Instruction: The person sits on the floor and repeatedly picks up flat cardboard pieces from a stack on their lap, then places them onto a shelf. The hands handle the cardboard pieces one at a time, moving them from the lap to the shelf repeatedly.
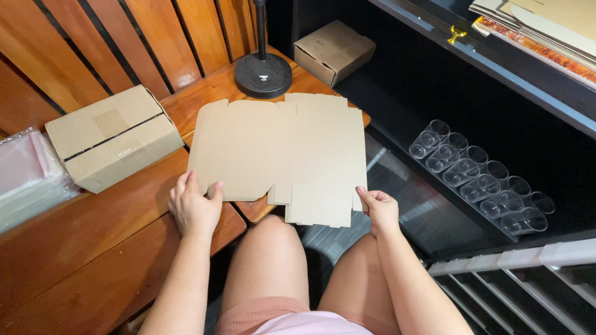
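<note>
Cardboard sheet point(279, 152) between both hands point(194, 208)

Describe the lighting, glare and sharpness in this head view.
Head view: even, soft indoor light; the flat cardboard blank held by the left hand and right hand is sharp and evenly lit; mild sheen on the wooden table; bright highlights on the clear plastic cups; the dark shelf loses detail in shadow; slight wide-angle bend at the edges.

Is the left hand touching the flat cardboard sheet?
Touching. The head view shows the left hand gripping the near left edge of the flat cardboard sheet, thumb lying on top of it.
</note>
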